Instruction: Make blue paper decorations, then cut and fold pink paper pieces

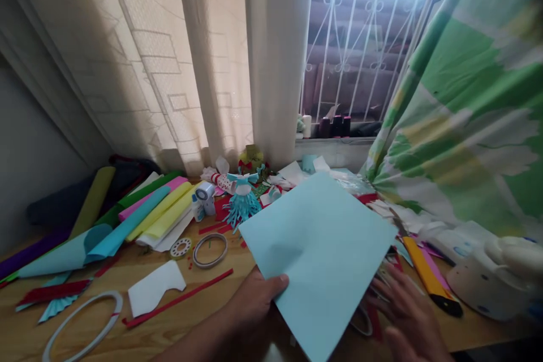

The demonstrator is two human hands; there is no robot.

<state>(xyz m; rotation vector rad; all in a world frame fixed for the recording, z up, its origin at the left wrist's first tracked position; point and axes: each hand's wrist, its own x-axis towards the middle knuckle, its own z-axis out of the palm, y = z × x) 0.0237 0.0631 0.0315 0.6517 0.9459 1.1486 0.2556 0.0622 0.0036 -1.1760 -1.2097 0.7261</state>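
Note:
A large sheet of light blue paper [316, 260] lies tilted over the front of the wooden table [169, 288]. My left hand [258, 297] grips its lower left edge, thumb on top. My right hand [407, 311] is beside the sheet's lower right edge, fingers spread and holding nothing. Under those fingers are red paper strips [374, 322] and a thin paper ring [361, 321]. A yellow and black utility knife [430, 274] lies just beyond my right hand. The sheet hides part of the table and the scraps beneath it.
Rolled coloured paper sheets [127, 220] lie at the left, near paper rings [210, 250] and a white paper cutout [156, 288]. A blue paper craft figure [242, 203] stands behind the sheet. A white curtain [212, 56] and barred window [360, 39] form the back; green patterned cloth [462, 107] hangs right.

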